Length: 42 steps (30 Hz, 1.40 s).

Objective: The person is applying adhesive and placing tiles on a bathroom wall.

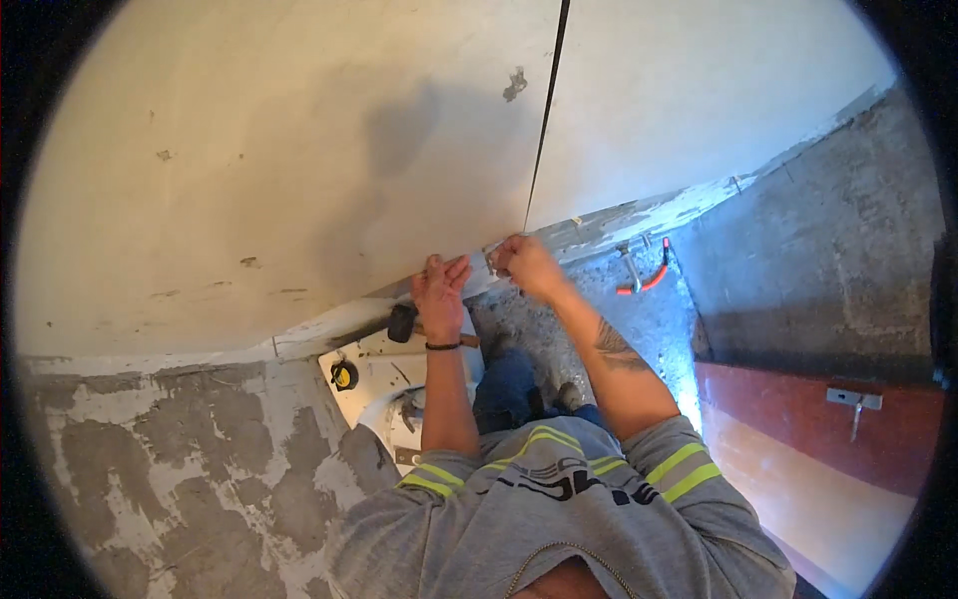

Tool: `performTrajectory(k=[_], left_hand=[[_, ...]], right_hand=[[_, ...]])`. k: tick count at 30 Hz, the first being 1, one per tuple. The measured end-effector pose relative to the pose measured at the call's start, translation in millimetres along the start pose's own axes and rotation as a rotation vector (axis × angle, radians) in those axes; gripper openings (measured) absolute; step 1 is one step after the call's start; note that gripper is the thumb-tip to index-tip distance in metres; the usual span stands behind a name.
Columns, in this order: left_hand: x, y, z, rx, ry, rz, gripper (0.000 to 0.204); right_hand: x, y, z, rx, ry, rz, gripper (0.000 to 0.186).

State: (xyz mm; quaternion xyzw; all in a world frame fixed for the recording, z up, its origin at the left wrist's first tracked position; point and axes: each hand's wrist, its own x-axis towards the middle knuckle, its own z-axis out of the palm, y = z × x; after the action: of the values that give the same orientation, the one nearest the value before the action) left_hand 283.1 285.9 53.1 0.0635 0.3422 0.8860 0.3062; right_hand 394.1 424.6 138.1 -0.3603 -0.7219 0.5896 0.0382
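In front of me rises a large off-white panel (pixel 299 200), crossed by a dark, narrow line (pixel 546 115) that runs down to my right hand. My left hand (pixel 439 290) is raised at the panel's lower edge, fingers stretched and slightly apart, holding nothing I can see. Just right of it, my right hand (pixel 527 266) is closed in a pinch at the same edge, by a small greyish piece (pixel 490 262). What the pinch holds is too small to make out. Below my left hand is a mallet with a black head (pixel 402 322); my wrist partly hides its wooden handle (pixel 469 340).
A white board (pixel 349 351) below my left arm carries a yellow-and-black tape measure (pixel 344 375). At right are an orange-red curved hose (pixel 654 282) by a metal fitting (pixel 630 268), and a red-and-cream door (pixel 778 399) with a metal handle (pixel 855 401). Patchy grey plaster (pixel 190 439) covers the left.
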Motion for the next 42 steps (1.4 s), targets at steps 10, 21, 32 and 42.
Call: performTrajectory(k=[10, 21, 32, 42], left_hand=[[2, -2, -2, -0.015, -0.027, -0.011, 0.009], [0, -1, 6, 0.048, 0.016, -0.002, 0.015], [-3, 4, 16, 0.023, 0.012, 0.010, 0.015], [-3, 7, 15, 0.047, -0.027, 0.011, 0.015]], right_hand=[[7, 12, 16, 0.426, 0.136, 0.052, 0.010], [5, 26, 57, 0.786, 0.390, -0.081, 0.007], [-1, 22, 50, 0.876, 0.311, 0.000, 0.007], [5, 23, 67, 0.975, 0.476, -0.053, 0.011]])
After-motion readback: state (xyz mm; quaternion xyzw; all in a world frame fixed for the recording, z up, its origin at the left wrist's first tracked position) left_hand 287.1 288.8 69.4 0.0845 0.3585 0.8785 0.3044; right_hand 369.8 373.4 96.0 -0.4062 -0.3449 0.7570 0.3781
